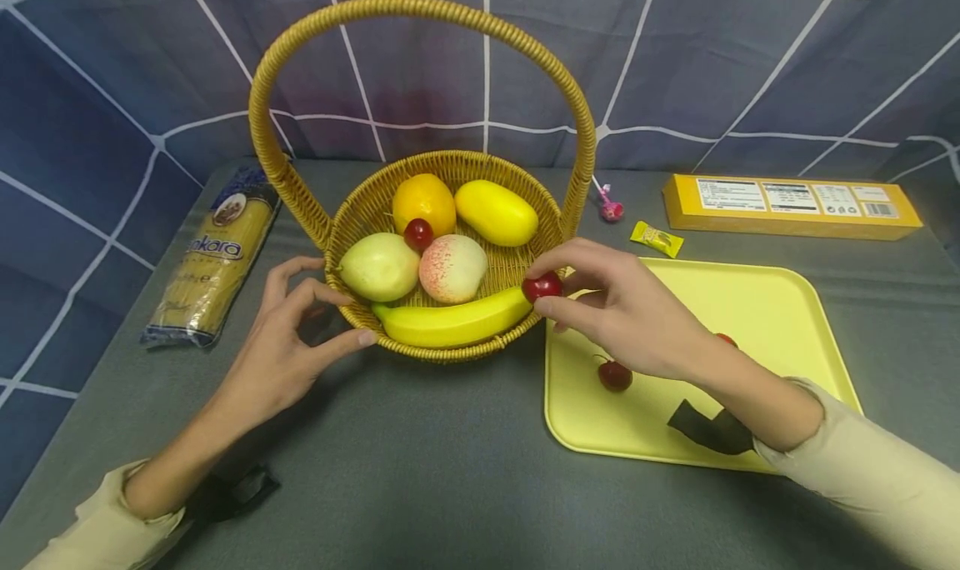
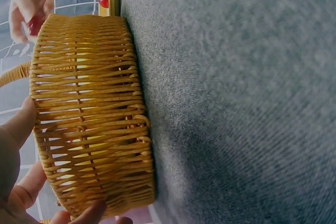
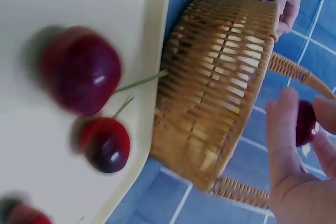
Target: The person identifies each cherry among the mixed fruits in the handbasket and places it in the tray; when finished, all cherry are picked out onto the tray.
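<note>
A wicker basket (image 1: 358, 212) with a tall handle holds an orange, a yellow mango, a pale pear, a peach, a banana (image 1: 450, 321) and one cherry (image 1: 417, 233). My right hand (image 1: 618, 307) pinches a dark red cherry (image 1: 542, 287) between thumb and fingers at the basket's right rim; the right wrist view shows this held cherry (image 3: 306, 123) too. My left hand (image 1: 288, 341) touches the basket's left front wall (image 2: 89, 114) with thumb and fingers spread. A yellow tray (image 1: 757, 303) to the right carries loose cherries (image 1: 614, 375) (image 3: 81, 69).
A pasta packet (image 1: 213, 257) lies left of the basket. Behind the tray sit a long yellow box (image 1: 791, 206), a small yellow sachet (image 1: 656, 238) and a pink lollipop (image 1: 611, 209). Grey cloth covers the table (image 1: 420, 470); a blue checked backdrop hangs behind.
</note>
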A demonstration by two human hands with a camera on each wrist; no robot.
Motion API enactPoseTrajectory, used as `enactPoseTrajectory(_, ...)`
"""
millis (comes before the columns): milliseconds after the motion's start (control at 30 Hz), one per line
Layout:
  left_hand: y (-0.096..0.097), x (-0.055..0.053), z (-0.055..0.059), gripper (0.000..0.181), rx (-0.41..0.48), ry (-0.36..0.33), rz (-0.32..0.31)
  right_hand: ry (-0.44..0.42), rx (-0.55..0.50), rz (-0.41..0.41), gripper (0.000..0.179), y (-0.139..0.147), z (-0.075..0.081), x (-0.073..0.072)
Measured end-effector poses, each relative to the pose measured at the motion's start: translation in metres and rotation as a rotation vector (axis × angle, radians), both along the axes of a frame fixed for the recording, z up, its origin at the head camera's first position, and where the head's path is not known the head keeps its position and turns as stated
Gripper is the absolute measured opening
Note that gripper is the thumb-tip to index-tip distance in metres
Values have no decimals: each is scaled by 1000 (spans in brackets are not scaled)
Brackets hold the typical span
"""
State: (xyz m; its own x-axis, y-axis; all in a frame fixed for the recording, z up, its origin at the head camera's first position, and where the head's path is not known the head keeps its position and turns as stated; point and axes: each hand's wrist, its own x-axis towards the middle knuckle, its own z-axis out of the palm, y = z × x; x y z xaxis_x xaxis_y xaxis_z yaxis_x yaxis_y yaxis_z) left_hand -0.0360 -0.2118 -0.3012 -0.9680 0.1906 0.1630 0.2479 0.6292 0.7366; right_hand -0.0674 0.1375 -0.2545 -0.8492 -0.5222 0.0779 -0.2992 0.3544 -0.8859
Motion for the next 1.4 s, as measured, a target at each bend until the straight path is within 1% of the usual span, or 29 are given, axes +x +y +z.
enactPoseTrajectory(67, 0, 0, 0, 35, -3, -1, 0, -54, 29, -10, 34, 11, 0, 5)
enactPoseTrajectory(133, 0, 0, -1, 35, -4, -3, 2, -86, 62, -19, 41, 22, -1, 11)
enactPoseTrajectory(233, 0, 1, -1, 35, -7, -4, 7, -107, 93, -16, 37, 36, -3, 18)
enactPoseTrajectory(367, 0, 0, -1, 34, -6, -8, 13, -61, 130, -14, 26, 55, -10, 26)
enactPoseTrajectory(467, 1, 0, -1, 34, -5, -11, 17, 27, 209, -29, 27, 68, -16, 31)
enactPoseTrajectory(567, 1, 0, -1, 34, -3, -13, 17, 90, 265, -40, 27, 80, -22, 35)
enactPoseTrajectory(700, 1, 0, -1, 34, 6, -13, 14, 150, 304, -42, 31, 93, -33, 39)
enactPoseTrajectory(800, 1, 0, -1, 34, 8, -7, 13, 164, 331, -39, 32, 100, -41, 42)
enactPoseTrajectory(967, 0, 0, -1, 34, 4, 4, 13, 132, 366, -2, 28, 108, -51, 44)
enactPoseTrajectory(1067, 1, 0, -1, 34, 1, 6, 12, 133, 383, 13, 28, 110, -56, 44)
enactPoseTrajectory(1233, 1, 0, -1, 34, -2, 9, 10, 173, 414, 4, 29, 111, -61, 45)
enactPoseTrajectory(1400, 1, 0, 0, 34, 0, 7, 15, 196, 450, 2, 30, 112, -61, 44)
